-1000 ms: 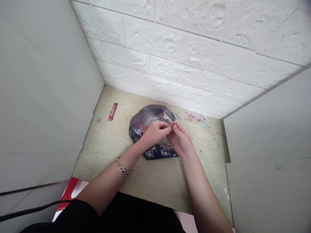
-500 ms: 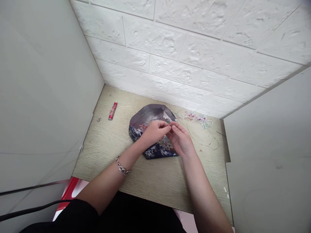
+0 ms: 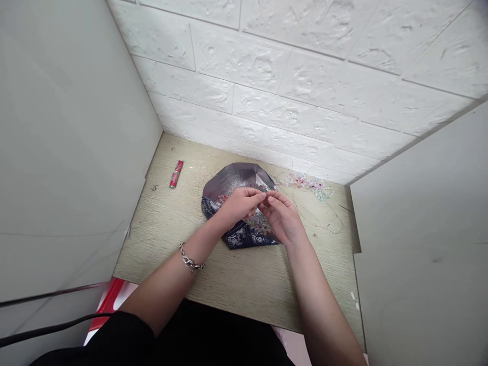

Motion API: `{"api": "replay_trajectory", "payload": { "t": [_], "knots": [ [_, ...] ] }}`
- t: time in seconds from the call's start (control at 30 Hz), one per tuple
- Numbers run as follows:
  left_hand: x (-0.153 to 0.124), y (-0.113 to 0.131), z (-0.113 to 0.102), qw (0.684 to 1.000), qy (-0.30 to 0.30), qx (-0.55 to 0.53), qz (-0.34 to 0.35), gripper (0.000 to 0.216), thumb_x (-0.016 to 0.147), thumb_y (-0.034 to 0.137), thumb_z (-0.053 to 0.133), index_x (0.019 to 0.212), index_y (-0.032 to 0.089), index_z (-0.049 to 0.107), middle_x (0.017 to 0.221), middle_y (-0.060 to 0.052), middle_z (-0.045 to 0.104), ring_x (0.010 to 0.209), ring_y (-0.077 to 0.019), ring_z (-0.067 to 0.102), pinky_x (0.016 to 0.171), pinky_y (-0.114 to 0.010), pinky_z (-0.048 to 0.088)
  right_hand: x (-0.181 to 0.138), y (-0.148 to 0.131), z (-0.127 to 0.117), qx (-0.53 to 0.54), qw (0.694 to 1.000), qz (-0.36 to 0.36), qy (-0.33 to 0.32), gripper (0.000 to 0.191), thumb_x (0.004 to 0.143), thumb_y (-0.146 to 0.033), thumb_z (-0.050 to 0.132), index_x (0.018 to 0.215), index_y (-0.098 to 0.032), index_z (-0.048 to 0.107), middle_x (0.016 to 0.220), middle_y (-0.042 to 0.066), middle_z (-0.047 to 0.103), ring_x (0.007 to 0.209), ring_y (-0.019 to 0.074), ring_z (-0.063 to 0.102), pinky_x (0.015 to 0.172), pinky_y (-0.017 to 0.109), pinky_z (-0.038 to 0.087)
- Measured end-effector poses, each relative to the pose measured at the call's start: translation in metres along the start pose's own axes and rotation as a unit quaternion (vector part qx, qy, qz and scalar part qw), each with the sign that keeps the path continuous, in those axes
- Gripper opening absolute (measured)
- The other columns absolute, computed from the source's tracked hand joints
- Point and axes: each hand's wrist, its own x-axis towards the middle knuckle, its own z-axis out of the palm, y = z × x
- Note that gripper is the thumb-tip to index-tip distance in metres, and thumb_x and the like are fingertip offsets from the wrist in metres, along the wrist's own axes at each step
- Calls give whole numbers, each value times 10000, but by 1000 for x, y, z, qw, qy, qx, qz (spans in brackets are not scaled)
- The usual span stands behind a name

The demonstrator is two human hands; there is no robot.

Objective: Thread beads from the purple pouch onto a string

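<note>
My left hand reaches in over an open bag with a silvery lining and a dark blue patterned outside. Many small coloured beads lie in it. Thumb and forefinger of that hand are pinched together. Facing it, my right hand is pinched too, its fingertips meeting those of the left above the beads. Whatever sits between the fingertips is too small to make out. Strung clear and pink beads lie behind and to the right of the bag, with thin thread curling beside them.
A red tube-shaped thing lies on the wooden tabletop, left of the bag. Small bits rest near the left edge. A white brick-patterned wall closes off the back, with grey panels on both sides.
Both hands stay almost in place, fingertips still together. The left hand has shifted very slightly, and the camera view has moved a little.
</note>
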Motion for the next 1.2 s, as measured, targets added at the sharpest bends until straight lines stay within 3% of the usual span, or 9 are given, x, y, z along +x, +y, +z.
{"api": "replay_trajectory", "payload": {
  "t": [0.37, 0.83, 1.0, 1.2],
  "knots": [
    [-1, 2, 0, 1000, -18, -24, -5, 144, 687, 277, 533, 725, 140, 557, 482, 48, 378, 354, -9, 287, 328, -151, 175, 0, -2, -1, 23, 1000, 2, -10, 65, 653, -143, 592, 693, -193, 594, 699, -36, 597, 670, 64, 542, 699, 220, 448],
    [-1, 1, 0, 999, -41, -30, 20, 138, 711, 243, 513, 816, 183, 446, 575, 55, 427, 364, -3, 347, 332, -139, 238, 1, -1, -2, -13, 1000, -7, -6, 68, 620, -150, 604, 673, -191, 594, 697, -30, 594, 693, 79, 544, 705, 245, 435],
    [0, -1, 1, 999, -50, -11, 15, 181, 706, 261, 524, 850, 175, 455, 588, 47, 456, 372, -6, 359, 344, -143, 260, 1, 2, 1, -52, 997, -59, 26, 52, 588, -138, 595, 590, -186, 576, 626, -39, 554, 629, 81, 518, 639, 251, 425],
    [-2, 2, 3, 998, -55, -8, 25, 199, 690, 272, 543, 845, 158, 491, 615, 27, 495, 408, -11, 389, 363, -144, 268, 1, 6, -2, -107, 981, -149, 57, 52, 573, -141, 600, 576, -192, 597, 723, -28, 510, 695, 98, 494, 636, 264, 404]
  ]
}}
